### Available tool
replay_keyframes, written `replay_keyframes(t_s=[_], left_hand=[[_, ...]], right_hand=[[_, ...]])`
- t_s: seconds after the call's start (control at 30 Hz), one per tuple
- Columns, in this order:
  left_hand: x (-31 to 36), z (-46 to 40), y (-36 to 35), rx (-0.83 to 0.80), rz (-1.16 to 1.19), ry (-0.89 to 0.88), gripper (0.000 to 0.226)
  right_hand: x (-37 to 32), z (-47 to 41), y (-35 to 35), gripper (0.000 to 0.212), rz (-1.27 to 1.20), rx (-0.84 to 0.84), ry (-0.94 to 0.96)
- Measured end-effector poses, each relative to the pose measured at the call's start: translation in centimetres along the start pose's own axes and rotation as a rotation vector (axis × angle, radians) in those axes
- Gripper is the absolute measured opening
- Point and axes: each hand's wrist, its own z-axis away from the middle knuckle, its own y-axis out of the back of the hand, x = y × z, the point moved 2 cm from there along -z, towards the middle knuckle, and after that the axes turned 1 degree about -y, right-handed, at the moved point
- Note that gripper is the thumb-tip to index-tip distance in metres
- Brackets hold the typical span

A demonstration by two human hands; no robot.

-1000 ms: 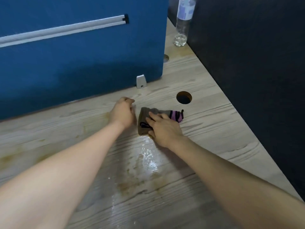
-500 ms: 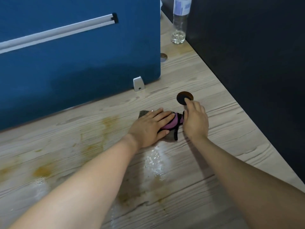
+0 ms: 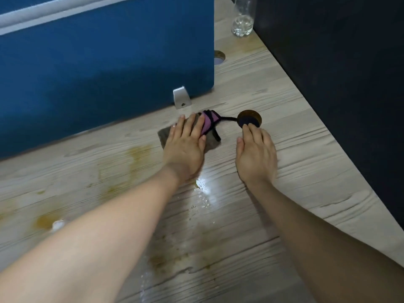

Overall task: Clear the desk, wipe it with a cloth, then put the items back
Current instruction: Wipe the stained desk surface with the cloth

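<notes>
My left hand (image 3: 185, 145) lies flat with straight fingers pressed on the cloth (image 3: 190, 133), which sits on the desk (image 3: 284, 119) just in front of the blue divider (image 3: 105, 68), at about twelve o'clock from my left wrist. The cloth is a small, crumpled grey-brown piece with a pink-purple patch striped in black, and a thin black cord (image 3: 227, 118) trails from it toward three o'clock, reaching the round cable hole (image 3: 249, 118). My right hand (image 3: 255, 154) rests palm-down on the bare wood, fingers straight and holding nothing, its fingertips touching the near rim of that hole. The wood shows yellowish-brown stains (image 3: 131, 158) at about nine o'clock from the cloth, and a wet shine with small droplets (image 3: 203, 186) lies at six o'clock, between my forearms. A silver bracket (image 3: 181, 97) foots the divider just beyond the cloth. At about one o'clock, well apart, a clear plastic bottle (image 3: 242, 25) stands near the dark wall (image 3: 338, 73).
</notes>
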Motion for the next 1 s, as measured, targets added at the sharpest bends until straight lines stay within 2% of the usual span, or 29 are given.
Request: replay_keyframes(t_s=[0.1, 0.2, 0.27, 0.4, 0.53, 0.63, 0.73, 0.77, 0.87, 0.93, 1.0], left_hand=[[2.8, 2.0, -0.7, -0.019, 0.014, -0.088, 0.051], [1.7, 1.6, -0.7, -0.059, 0.016, -0.167, 0.051], [-0.8, 0.6, -0.2, -0.034, 0.015, -0.090, 0.052], [-5.2, -0.7, 0.5, 0.025, 0.019, 0.176, 0.052], [-2.9, 0.0, 0.2, 0.062, 0.068, 0.326, 0.053], [0.4, 1.8, -0.6, 0.070, 0.075, 0.173, 0.053], [-2.2, 1.9, 0.0, -0.012, 0.055, 0.026, 0.052], [-4.2, 2.0, 0.4, -0.005, 0.042, 0.061, 0.053], [-10.1, 2.9, 1.5, 0.055, 0.036, 0.340, 0.054], [-10.9, 3.4, 1.4, 0.076, 0.038, 0.483, 0.054], [-9.5, 2.9, 1.0, 0.111, 0.057, 0.551, 0.055]], right_hand=[[0.1, 0.1, -0.1, 0.046, -0.017, -0.001, -0.002], [0.1, 0.1, 0.1, 0.048, -0.010, 0.015, -0.006], [0.0, 0.2, 0.2, 0.054, -0.001, 0.035, -0.006], [0.1, 0.1, -0.1, 0.057, 0.016, 0.030, -0.022], [0.0, 0.1, -0.1, 0.056, 0.024, 0.036, -0.023], [0.1, 0.1, -0.2, 0.054, 0.028, 0.043, -0.012], [0.0, 0.2, -0.1, 0.051, 0.029, 0.053, -0.013], [0.0, 0.2, -0.1, 0.049, 0.029, 0.058, -0.006], [0.1, 0.1, -0.1, 0.043, 0.019, 0.057, -0.008], [0.1, 0.2, 0.0, 0.043, 0.024, 0.064, -0.008], [0.1, 0.3, 0.0, 0.045, 0.027, 0.085, 0.001]])
